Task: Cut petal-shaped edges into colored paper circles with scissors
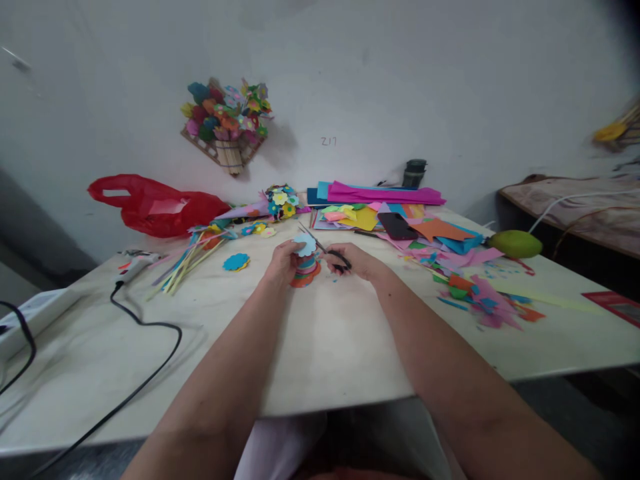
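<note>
Between finger and thumb, my left hand (285, 260) pinches a light blue paper flower (305, 245) with a scalloped edge. My right hand (345, 260) grips black-handled scissors (341, 259), whose blades point up and left at the flower's edge. Under the two hands lies a pile of scalloped paper shapes (305, 275) in orange, red and other colours, partly hidden by the fingers. Left of my left hand, a small stack of blue paper flowers (237, 261) with a yellow one beneath rests on the table.
A glue gun (137, 265) trails a black cord across the left side. Paper strips (193, 263), a red plastic bag (160, 207) and a paper bouquet (281, 201) lie behind. Paper scraps (485, 300), a phone (397, 227) and coloured sheets (385, 193) cover the right and back.
</note>
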Action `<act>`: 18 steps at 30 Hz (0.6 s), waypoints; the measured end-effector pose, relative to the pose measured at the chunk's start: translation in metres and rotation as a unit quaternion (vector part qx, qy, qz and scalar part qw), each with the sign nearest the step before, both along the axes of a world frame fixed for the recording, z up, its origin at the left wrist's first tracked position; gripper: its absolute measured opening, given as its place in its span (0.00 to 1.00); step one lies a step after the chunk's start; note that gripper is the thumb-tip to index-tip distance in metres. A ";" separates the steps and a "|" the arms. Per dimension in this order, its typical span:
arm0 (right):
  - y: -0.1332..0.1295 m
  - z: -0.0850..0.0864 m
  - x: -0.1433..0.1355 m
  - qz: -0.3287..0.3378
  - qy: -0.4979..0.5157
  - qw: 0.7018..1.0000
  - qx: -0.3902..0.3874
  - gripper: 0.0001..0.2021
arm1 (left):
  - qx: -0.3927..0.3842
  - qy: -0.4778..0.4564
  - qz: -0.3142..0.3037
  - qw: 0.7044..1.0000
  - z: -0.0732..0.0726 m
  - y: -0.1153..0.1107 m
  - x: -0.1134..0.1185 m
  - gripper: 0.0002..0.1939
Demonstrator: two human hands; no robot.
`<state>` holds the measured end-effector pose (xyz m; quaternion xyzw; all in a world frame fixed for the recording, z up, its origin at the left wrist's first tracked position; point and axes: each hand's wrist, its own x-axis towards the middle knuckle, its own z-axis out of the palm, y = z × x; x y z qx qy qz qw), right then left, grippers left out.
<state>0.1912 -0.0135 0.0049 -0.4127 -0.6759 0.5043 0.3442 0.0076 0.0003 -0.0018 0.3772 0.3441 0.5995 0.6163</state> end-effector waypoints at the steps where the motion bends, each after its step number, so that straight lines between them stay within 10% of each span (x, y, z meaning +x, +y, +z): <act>1: -0.001 0.002 0.000 -0.002 0.001 1.000 -0.003 0.10 | -0.001 0.000 0.000 1.000 -0.001 0.001 0.000 0.08; 18: -0.007 0.008 0.006 0.036 -0.018 0.999 -0.025 0.09 | -0.019 0.027 -0.045 0.998 -0.001 0.004 -0.015 0.09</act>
